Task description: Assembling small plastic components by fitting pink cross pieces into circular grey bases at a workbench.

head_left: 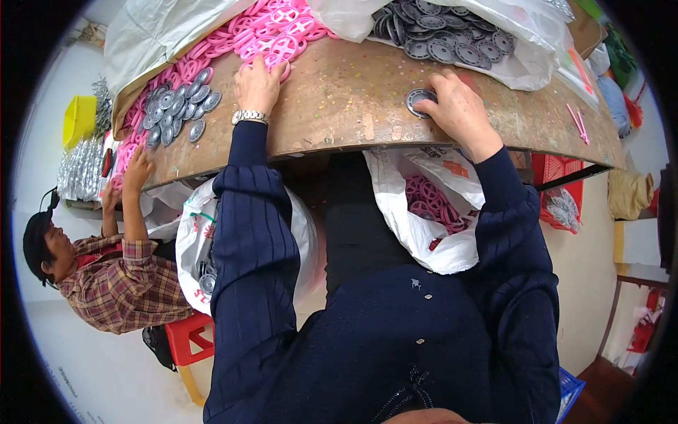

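Observation:
My right hand (455,107) grips a round grey plastic disc (418,103) by its edge, just above the wooden table (332,113). At the near edge of a heap of pink plastic wheel rings (281,46), my left hand (257,86) has its fingertips on a pink ring (284,71); its fingers are partly hidden by the back of the hand. A pile of grey discs (452,34) spills from a white sack beyond my right hand. Left of my left wrist lie more domed grey discs (176,106).
A co-worker (113,275) sits at the left, hands at the table's edge. Below the table, a white sack (385,191) holds pink rings and another sack (189,240) holds grey parts. Two pink sticks (579,124) lie at the right; a red crate (554,169) stands below.

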The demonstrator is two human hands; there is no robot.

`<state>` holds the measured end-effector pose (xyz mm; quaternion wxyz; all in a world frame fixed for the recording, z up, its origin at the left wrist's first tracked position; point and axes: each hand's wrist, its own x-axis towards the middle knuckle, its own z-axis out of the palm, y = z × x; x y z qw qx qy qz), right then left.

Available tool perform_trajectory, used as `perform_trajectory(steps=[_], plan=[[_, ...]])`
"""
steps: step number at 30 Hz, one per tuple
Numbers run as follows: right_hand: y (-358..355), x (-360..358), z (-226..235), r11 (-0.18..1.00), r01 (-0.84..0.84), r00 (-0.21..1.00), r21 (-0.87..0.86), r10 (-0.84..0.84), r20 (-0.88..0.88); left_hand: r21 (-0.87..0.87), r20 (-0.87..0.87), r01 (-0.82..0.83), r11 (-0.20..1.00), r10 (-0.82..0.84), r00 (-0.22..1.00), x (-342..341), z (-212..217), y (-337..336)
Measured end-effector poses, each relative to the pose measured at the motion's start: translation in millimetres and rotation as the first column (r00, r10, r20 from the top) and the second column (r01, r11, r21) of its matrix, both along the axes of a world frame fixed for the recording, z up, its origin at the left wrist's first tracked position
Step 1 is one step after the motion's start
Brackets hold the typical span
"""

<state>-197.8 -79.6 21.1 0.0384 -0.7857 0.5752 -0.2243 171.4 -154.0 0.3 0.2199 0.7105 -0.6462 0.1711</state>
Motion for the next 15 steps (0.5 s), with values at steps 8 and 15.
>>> perform_trajectory(steps=[8, 15], plan=[[-4.5, -1.7, -5.4, 0.999, -0.028, 0.997, 0.018, 0.026, 0.074, -0.041, -0.035, 0.077, 0.996, -0.079, 0.996, -3.1, -0.6, -1.1], [-5.3, 0.7, 2.0, 0.993, -0.068, 0.997, 0.096, 0.064, 0.039, -0.341, -0.105, 0.297, 0.892, -0.350, 0.931, -23.1, 8.1, 24.2]])
